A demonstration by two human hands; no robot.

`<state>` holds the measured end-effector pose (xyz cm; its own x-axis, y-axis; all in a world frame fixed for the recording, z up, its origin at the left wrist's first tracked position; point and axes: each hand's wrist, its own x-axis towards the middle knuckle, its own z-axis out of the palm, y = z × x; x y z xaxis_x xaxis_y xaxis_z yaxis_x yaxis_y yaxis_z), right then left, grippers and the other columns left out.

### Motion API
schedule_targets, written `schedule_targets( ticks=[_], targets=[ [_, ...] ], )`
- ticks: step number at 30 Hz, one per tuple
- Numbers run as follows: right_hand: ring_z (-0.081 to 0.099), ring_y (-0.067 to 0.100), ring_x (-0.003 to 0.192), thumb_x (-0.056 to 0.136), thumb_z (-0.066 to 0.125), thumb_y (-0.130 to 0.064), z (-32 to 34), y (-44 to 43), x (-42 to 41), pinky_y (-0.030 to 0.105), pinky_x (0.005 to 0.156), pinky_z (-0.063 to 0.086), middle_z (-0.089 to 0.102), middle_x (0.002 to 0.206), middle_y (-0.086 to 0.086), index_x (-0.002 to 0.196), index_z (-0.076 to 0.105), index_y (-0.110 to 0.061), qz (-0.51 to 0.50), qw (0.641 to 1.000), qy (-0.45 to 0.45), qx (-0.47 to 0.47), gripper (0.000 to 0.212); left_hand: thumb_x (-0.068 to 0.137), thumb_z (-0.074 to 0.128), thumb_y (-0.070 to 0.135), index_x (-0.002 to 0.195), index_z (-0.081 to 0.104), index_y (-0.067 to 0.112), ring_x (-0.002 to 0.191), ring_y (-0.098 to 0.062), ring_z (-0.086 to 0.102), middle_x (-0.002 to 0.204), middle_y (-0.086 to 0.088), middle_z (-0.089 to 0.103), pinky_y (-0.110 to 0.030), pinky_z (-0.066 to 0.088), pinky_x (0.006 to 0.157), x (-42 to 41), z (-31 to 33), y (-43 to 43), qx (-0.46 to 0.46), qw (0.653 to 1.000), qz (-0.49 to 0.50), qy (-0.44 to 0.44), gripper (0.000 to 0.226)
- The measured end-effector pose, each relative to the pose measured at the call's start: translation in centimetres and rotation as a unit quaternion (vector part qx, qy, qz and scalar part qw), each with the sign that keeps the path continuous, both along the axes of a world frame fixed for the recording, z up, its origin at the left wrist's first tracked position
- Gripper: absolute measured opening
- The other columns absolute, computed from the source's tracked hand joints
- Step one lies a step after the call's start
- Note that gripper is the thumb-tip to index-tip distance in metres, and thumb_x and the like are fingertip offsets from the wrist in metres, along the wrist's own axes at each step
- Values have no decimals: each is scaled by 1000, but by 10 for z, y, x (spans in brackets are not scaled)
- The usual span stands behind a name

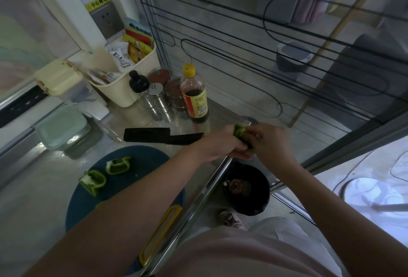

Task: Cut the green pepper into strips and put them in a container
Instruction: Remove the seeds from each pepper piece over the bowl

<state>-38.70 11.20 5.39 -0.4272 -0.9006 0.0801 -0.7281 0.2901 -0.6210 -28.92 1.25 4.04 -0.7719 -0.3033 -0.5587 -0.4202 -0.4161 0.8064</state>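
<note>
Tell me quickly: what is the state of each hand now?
Left hand: grip closed around the small green pepper piece.
Right hand: fingers pinching the same pepper piece.

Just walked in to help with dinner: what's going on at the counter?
The left hand and right hand hold a green pepper piece past the edge of the counter, above a black bin on the floor, probably clearing seeds. Two more pieces lie on the blue cutting board. The knife lies on the counter, untouched. No strips yet.
</note>
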Motion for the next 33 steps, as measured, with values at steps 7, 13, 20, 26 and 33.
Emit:
schedule_targets(
  ticks=[7,13,20,26,33],
  targets=[
    [54,1,71,89,59,-10,-21,2,-7,-4,56,34,67,87,-5,101,73,-15,-85,991,-97,20,20,91,38,-14,127,39,1,69,-15,69,96,-15,62,-28,59,69,-5,-7,11,24,999,-18,-14,39],
    [59,4,74,86,66,-16,-44,17,-28,18,67,43,65,85,-8,93,75,-13,-140,981,-128,35,12,92,33,-15,122,42,-2,107,-45,58,116,-29,57,-39,54,81,7,-5,5,118,993,24,-16,33],
    [65,18,90,85,65,-17,-71,35,-31,18,72,38,73,94,-1,93,74,-16,-95,982,-31,161,11,93,28,-14,128,48,11,108,-42,59,113,-24,59,-40,52,87,16,-14,4,173,984,34,14,48],
    [64,18,97,93,57,-20,-54,33,-31,20,75,40,71,104,1,107,70,-16,-83,992,-44,90,20,93,32,-13,121,49,2,92,-36,67,108,-26,62,-41,53,86,22,-19,3,194,979,63,22,36],
    [57,-8,68,76,74,-35,-19,20,-19,1,58,43,63,75,-18,96,72,-24,-15,982,-160,97,23,93,36,-13,126,41,-11,98,-28,61,113,-23,59,-33,53,86,15,-17,12,97,995,24,-14,34]
  ],
)
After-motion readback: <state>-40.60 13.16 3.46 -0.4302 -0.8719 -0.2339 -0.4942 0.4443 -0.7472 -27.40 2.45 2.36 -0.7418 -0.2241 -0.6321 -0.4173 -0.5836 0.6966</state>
